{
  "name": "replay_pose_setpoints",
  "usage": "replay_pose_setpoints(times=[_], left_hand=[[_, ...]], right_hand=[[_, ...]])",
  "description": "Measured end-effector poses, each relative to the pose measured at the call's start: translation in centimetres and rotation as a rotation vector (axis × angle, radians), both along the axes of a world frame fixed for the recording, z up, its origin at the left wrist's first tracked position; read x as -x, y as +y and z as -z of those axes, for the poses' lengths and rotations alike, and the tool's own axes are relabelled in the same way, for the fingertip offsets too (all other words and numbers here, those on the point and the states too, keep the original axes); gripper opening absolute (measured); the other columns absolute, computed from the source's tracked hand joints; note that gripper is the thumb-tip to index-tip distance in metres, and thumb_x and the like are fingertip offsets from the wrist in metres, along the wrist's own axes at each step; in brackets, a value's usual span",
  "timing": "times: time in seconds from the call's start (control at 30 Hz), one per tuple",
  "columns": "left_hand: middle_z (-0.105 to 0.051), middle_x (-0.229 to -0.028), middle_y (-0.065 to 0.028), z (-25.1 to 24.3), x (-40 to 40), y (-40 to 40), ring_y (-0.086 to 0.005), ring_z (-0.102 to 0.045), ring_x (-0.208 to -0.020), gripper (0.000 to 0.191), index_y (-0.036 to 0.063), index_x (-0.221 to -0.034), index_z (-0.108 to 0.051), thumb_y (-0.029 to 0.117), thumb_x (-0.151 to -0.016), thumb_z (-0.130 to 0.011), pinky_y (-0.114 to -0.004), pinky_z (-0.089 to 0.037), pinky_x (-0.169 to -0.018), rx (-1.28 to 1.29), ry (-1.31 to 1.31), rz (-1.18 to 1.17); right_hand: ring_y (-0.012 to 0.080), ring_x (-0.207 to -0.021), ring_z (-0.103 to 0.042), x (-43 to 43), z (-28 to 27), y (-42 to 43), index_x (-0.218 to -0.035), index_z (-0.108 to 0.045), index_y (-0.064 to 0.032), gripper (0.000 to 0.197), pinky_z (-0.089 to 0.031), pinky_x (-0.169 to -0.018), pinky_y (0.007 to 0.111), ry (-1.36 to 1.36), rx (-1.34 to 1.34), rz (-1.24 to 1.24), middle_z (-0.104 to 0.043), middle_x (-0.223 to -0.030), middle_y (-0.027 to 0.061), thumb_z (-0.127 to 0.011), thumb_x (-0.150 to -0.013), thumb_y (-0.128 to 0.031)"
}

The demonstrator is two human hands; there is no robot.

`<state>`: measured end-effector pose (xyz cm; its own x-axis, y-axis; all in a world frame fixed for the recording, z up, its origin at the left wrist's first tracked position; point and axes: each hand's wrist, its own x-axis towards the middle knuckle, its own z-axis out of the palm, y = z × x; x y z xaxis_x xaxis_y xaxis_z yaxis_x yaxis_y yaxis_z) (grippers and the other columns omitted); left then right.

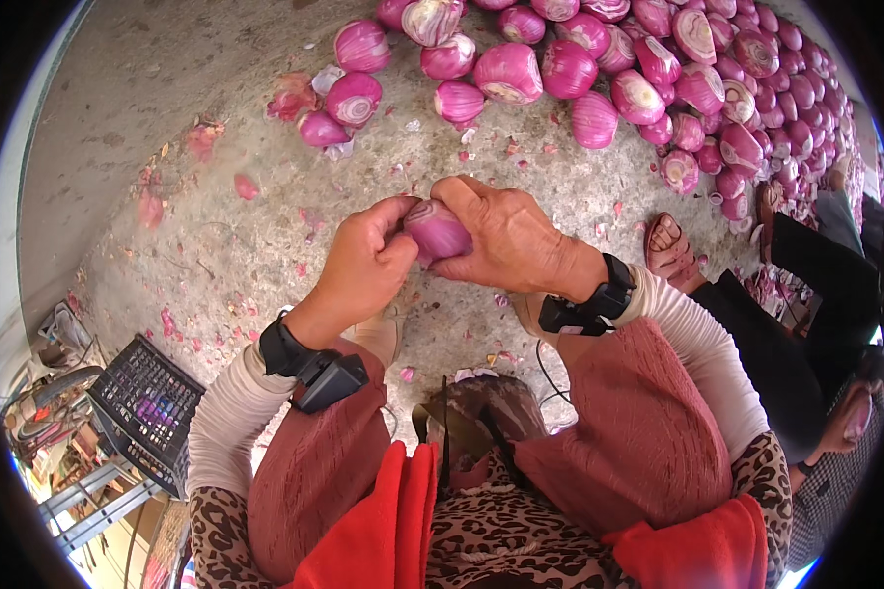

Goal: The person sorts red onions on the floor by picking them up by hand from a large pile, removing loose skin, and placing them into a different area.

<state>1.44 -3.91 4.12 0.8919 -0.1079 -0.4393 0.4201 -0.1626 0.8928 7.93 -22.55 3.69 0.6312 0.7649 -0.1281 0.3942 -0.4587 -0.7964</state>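
Observation:
Between my two hands, above the concrete floor, is a red onion [437, 233] with a pinkish-purple surface. My right hand [504, 235] grips it from the right, fingers over the top and thumb below. The thumb and forefinger of my left hand [372, 258] pinch at its left side; whether they hold a bit of skin cannot be told. A large heap of peeled red onions [700, 88] spreads across the floor at the top right, several with cut ends. A few lie apart at the upper left, among them an onion [354, 99] beside papery skins [292, 96].
Skin scraps [246, 186] litter the concrete floor [214, 243]. A black plastic crate [147, 412] stands at lower left near a metal ladder [103, 508]. To the right sits a co-worker, with a sandalled foot [670, 247] near the heap and a hand [847, 420] holding an onion.

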Motion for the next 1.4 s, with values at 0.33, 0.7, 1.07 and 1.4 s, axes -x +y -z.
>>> replay_pose_setpoints(times=[0.33, 0.7, 1.07, 1.4], left_hand=[[-0.066, -0.089, -0.0110, 0.8, 0.0, 0.4, -0.0134, -0.060, -0.079, 0.036, -0.0062, -0.109, -0.058, -0.005, -0.076, -0.043, -0.027, -0.049, -0.072, -0.068, -0.009, -0.026], [-0.063, -0.090, -0.0043, 0.3, -0.5, 0.7, -0.0086, -0.056, -0.082, 0.019, -0.0030, -0.105, -0.058, 0.007, -0.089, -0.057, -0.025, -0.046, -0.074, 0.055, 0.071, -0.037], [-0.059, -0.076, -0.0045, -0.1, -1.1, 0.2, -0.0075, -0.052, -0.066, 0.017, -0.0029, -0.092, -0.058, 0.010, -0.081, -0.062, -0.026, -0.044, -0.058, -0.208, 0.070, 0.080], [-0.053, -0.061, -0.0125, -0.2, -0.6, -0.7, -0.0130, -0.046, -0.050, 0.017, -0.0028, -0.080, -0.054, 0.011, -0.078, -0.063, -0.031, -0.039, -0.048, -0.333, -0.030, 0.027]], right_hand=[[0.0385, -0.084, -0.062, 0.1, 0.5, -0.1, -0.108, -0.047, -0.0050, 0.055, -0.051, -0.071, 0.043, 0.038, -0.041, 0.037, -0.059, -0.096, 0.0182, -0.076, -0.068, -0.029], [0.0258, -0.096, -0.061, -1.3, 1.1, -1.0, -0.121, -0.046, -0.0072, 0.067, -0.048, -0.085, 0.035, 0.343, -0.069, 0.088, -0.061, -0.105, 0.0138, -0.079, -0.064, -0.015], [0.0179, -0.105, -0.054, -1.2, 2.2, -1.5, -0.119, -0.049, -0.0069, 0.063, -0.043, -0.093, 0.031, 0.618, -0.163, 0.117, -0.055, -0.110, 0.0069, -0.077, -0.063, -0.002], [0.0160, -0.104, -0.054, -1.3, 2.4, -1.2, -0.116, -0.051, -0.0076, 0.059, -0.043, -0.092, 0.029, 0.530, -0.208, 0.066, -0.055, -0.107, 0.0052, -0.074, -0.063, 0.002]])
